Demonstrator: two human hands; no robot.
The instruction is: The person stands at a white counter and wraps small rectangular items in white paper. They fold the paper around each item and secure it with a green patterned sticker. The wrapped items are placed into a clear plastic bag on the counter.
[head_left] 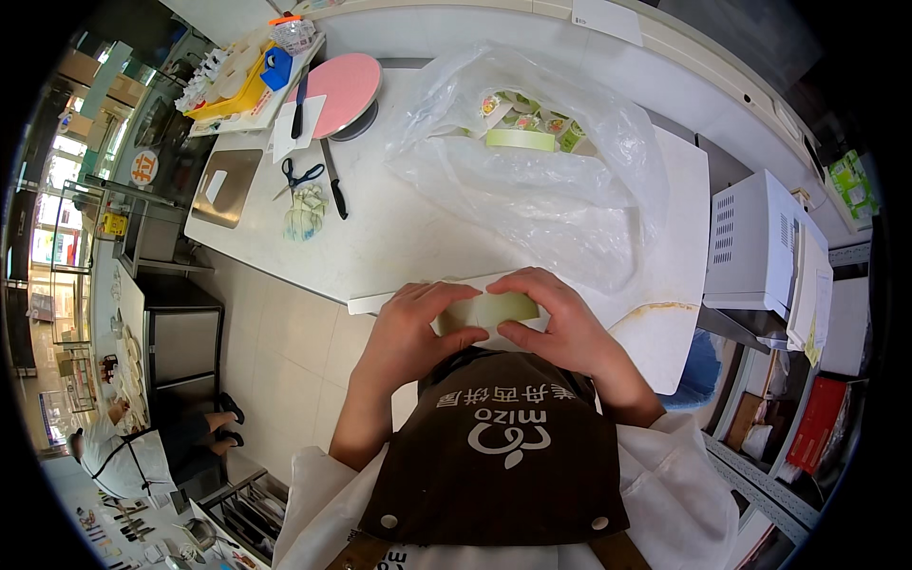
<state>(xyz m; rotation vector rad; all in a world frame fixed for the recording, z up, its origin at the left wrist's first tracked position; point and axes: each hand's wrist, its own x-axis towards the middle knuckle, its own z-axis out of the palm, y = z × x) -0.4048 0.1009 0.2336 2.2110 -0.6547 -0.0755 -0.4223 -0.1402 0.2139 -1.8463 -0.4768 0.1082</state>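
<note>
Close to my apron, at the table's front edge, both hands grip a pale green, curved piece that looks like paper or card [489,310]. My left hand [410,325] pinches its left end between thumb and fingers. On the right end, my right hand [562,319] does likewise, its thumb along the lower side. The fingers hide part of the piece, and its full shape cannot be made out. Beyond my hands lies a big clear plastic bag [570,204]. Its mouth shows several printed green-and-white pieces and a pale green strip [520,140].
On the white table's left lie scissors [304,175], a black-handled knife [334,185], a crumpled cloth [305,213] and a metal tray [228,188]. A pink turntable [348,93] stands behind them. A white appliance [755,247] is at right. Another person [133,456] works at far left.
</note>
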